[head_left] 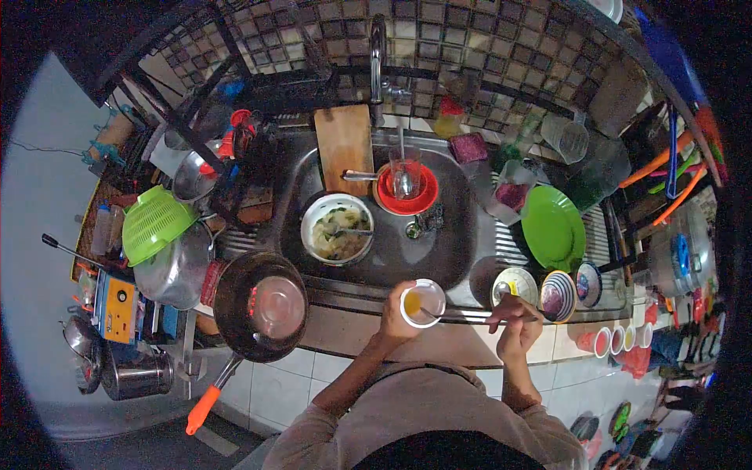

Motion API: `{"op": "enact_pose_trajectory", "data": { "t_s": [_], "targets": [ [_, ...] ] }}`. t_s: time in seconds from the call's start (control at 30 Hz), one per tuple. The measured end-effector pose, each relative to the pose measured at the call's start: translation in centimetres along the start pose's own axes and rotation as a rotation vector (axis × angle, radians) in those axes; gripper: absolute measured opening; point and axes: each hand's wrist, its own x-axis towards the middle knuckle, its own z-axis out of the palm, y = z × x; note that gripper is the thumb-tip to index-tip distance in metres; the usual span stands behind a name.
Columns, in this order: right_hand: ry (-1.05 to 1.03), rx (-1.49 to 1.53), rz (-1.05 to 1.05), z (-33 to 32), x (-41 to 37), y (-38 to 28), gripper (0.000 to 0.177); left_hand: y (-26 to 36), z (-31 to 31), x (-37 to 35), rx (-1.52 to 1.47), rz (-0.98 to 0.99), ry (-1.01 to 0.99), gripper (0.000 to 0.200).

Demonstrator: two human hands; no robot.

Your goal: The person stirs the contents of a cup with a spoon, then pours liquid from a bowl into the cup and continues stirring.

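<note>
My left hand (395, 321) grips a small white bowl (423, 301) with yellow liquid in it, held at the front edge of the steel sink (462, 235). My right hand (517, 321) holds a pair of chopsticks (470, 315) whose tips reach into that bowl. Inside the sink stand a white bowl (337, 229) with food scraps and a spoon, and a red plate (405, 192) carrying a glass and a spoon.
A wooden cutting board (345, 141) leans at the sink's back by the tap (378, 47). A dark wok (258, 305) with an orange handle, a steel pot (176, 270) and a green colander (155, 222) crowd the left. A green plate (553, 227) and small bowls (558, 295) sit right.
</note>
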Motion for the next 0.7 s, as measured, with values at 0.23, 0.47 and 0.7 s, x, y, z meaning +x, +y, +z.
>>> {"op": "enact_pose_trajectory", "data": {
  "t_s": [0.23, 0.47, 0.7],
  "targets": [
    [0.039, 0.056, -0.053, 0.0, -0.5, 0.6, 0.054, 0.9, -0.4, 0.2, -0.001, -0.041, -0.016, 0.083],
    [-0.079, -0.118, -0.156, 0.4, -0.1, 0.2, 0.055, 0.9, 0.1, 0.1, -0.147, -0.097, -0.039, 0.086],
    [-0.228, -0.17, -0.168, 0.7, -0.4, 0.7, 0.038, 1.0, 0.5, -0.1, -0.245, -0.073, 0.03, 0.084]
  ]
}}
